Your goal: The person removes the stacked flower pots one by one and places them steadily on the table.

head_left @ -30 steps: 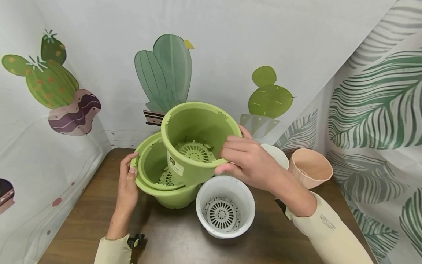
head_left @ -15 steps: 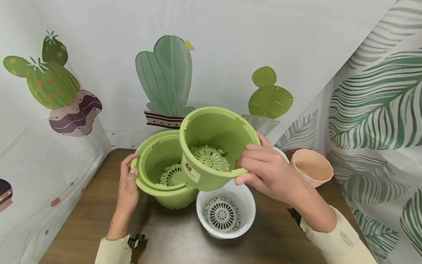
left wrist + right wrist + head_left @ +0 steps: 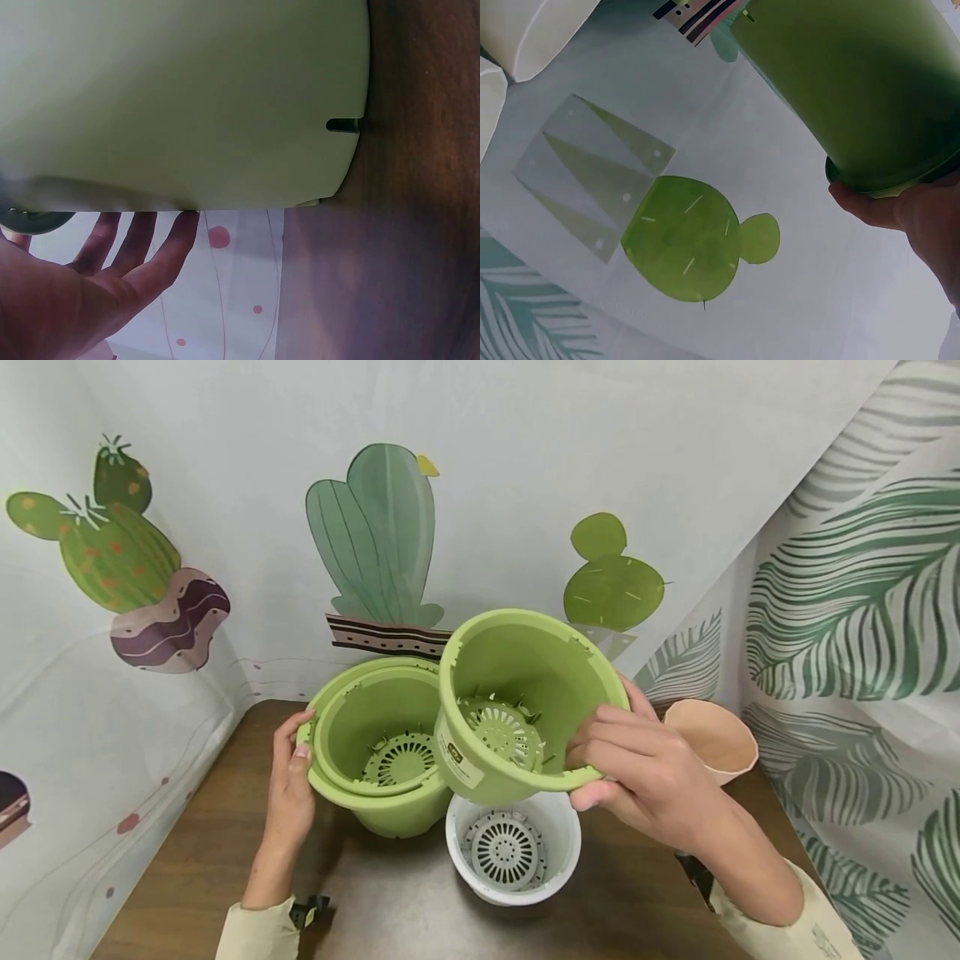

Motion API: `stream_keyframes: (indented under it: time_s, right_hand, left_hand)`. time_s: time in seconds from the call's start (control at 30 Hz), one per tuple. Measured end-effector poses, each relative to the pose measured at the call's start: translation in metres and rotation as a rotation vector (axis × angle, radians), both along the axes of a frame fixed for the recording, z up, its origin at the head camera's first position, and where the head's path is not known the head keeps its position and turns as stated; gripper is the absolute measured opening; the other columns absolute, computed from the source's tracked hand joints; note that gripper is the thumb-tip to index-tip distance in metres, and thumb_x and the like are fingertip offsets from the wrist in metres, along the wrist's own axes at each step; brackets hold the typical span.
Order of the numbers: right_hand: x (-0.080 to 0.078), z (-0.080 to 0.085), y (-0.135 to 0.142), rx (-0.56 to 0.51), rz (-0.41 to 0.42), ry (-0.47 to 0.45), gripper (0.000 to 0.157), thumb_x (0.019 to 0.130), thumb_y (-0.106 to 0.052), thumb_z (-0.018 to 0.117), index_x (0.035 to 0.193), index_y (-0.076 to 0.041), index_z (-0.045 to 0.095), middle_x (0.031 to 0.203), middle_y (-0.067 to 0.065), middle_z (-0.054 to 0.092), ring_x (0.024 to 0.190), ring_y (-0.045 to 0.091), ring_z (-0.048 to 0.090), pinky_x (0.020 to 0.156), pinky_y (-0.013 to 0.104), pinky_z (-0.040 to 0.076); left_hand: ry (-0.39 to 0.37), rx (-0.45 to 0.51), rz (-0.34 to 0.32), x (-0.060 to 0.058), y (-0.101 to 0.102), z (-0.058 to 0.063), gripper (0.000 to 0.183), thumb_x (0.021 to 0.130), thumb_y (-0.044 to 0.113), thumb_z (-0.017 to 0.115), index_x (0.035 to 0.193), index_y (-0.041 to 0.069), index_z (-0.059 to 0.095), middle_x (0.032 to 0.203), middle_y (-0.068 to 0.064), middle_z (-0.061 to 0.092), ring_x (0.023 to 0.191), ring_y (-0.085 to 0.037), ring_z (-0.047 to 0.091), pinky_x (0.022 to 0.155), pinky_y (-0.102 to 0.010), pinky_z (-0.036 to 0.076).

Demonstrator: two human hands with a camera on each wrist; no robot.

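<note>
In the head view my right hand (image 3: pixel 637 760) grips the rim of a green plastic flowerpot (image 3: pixel 480 777), fingers inside and thumb outside. This pot is raised and tilted, its slotted bottom showing. At left, my left hand (image 3: pixel 291 777) holds the rim of a larger green flowerpot (image 3: pixel 405 814), fingers along its outer wall in the left wrist view. Another green flowerpot (image 3: pixel 341 727) is nested inside that one. Below the raised pot stands a light grey flowerpot (image 3: pixel 513 852) with a slotted bottom, its back rim hidden.
A peach flowerpot (image 3: pixel 712 739) stands at the right rear, partly behind my right hand. Pale pots (image 3: pixel 536 37) show at the upper left of the right wrist view. The brown table (image 3: pixel 397 902) backs onto a cactus-print cloth (image 3: pixel 495 485).
My right hand has carried the green flowerpot to the right, away from over the nested pair and partly over the grey pot. My left hand has stayed on the rim.
</note>
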State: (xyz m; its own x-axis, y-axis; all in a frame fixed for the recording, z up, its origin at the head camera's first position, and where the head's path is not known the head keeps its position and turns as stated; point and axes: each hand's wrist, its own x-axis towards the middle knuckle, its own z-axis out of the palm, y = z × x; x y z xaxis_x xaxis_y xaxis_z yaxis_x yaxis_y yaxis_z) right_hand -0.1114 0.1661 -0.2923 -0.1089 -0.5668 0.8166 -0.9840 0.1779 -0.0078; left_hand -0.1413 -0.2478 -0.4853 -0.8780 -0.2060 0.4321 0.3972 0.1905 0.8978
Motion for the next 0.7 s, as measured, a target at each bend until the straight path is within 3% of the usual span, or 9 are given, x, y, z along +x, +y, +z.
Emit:
stream_keyframes:
  time_s: [0.43,0.7]
  right_hand:
    - [0.018,-0.003,0.013,-0.028,0.008,0.029,0.048,0.108,-0.042,0.054,0.082,-0.005,0.068,0.080,0.002,0.067,0.076,0.018,0.060,0.121,0.047,0.029]
    - [0.022,-0.014,0.028,-0.053,0.022,0.035,0.046,0.106,-0.039,0.059,0.083,-0.001,0.069,0.082,0.003,0.068,0.076,0.019,0.060,0.114,0.048,0.033]
  left_hand:
    - [0.005,0.015,0.001,0.000,0.001,0.000,0.049,0.110,0.011,0.033,0.157,0.009,0.044,0.148,-0.004,0.049,0.120,-0.017,0.057,0.104,-0.018,0.044]
    - [0.005,0.027,-0.009,0.000,0.001,0.000,0.049,0.110,0.012,0.032,0.158,0.009,0.044,0.143,-0.007,0.051,0.116,-0.019,0.059,0.101,-0.018,0.046]
